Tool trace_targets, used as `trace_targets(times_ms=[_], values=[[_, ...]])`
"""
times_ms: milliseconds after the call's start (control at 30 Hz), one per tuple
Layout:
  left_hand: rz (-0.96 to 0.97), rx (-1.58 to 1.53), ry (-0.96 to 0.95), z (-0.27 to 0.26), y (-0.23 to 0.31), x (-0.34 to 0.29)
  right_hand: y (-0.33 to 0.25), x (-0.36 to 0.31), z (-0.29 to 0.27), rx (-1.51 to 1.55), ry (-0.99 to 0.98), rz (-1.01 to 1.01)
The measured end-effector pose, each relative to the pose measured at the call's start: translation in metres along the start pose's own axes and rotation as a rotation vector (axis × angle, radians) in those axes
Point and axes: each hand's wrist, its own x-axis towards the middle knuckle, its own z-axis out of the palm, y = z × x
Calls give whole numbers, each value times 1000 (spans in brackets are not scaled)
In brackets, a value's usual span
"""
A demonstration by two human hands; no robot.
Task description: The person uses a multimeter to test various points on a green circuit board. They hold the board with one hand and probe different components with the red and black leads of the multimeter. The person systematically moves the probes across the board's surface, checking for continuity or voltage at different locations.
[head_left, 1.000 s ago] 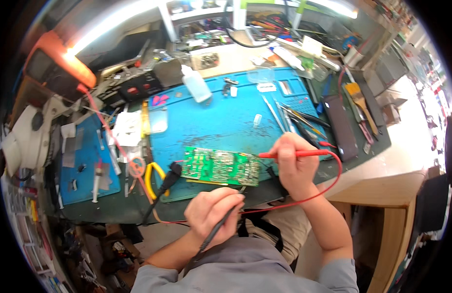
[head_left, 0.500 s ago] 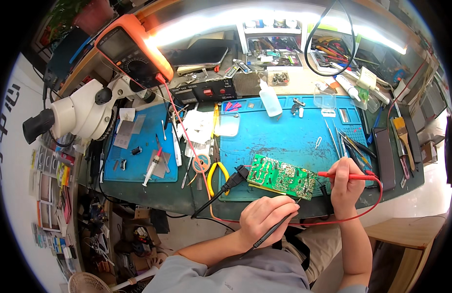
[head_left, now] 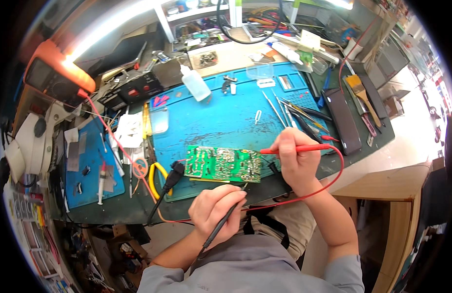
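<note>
A green circuit board (head_left: pixel 222 164) lies solder side up at the front of the blue work mat (head_left: pixel 221 122), with a black power plug (head_left: pixel 174 175) at its left end. My left hand (head_left: pixel 215 210) is closed round a black test probe (head_left: pixel 220 225), its tip at the board's lower right edge. My right hand (head_left: pixel 298 158) pinches a red test probe (head_left: pixel 311 147), its tip at the board's upper right corner. Whether either tip touches metal is too small to tell. An orange multimeter (head_left: pixel 60 73) stands at the far left with a red lead plugged in.
Yellow-handled pliers (head_left: pixel 160 179) lie left of the board. Tweezers (head_left: pixel 274 108) and other hand tools rest beyond my right hand. A squeeze bottle (head_left: pixel 195 84) stands at the back of the mat. At the left are a white microscope (head_left: pixel 35 151) and a syringe (head_left: pixel 102 183).
The whole view has turned and shifted, so bench things sit further left. Both hands still hold their probes at the board's right end, the red tip near its upper corner.
</note>
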Motion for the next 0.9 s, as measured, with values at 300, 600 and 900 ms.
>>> trace_targets(times_ms=[300,600,900], values=[[3,6,-15,0,-1,-1,-3,-2,0,-41,109,-67],[14,10,-3,0,-2,0,-4,-2,0,-89,128,-17],[5,-3,-6,-1,-2,-1,-3,-2,2,-79,141,-5]])
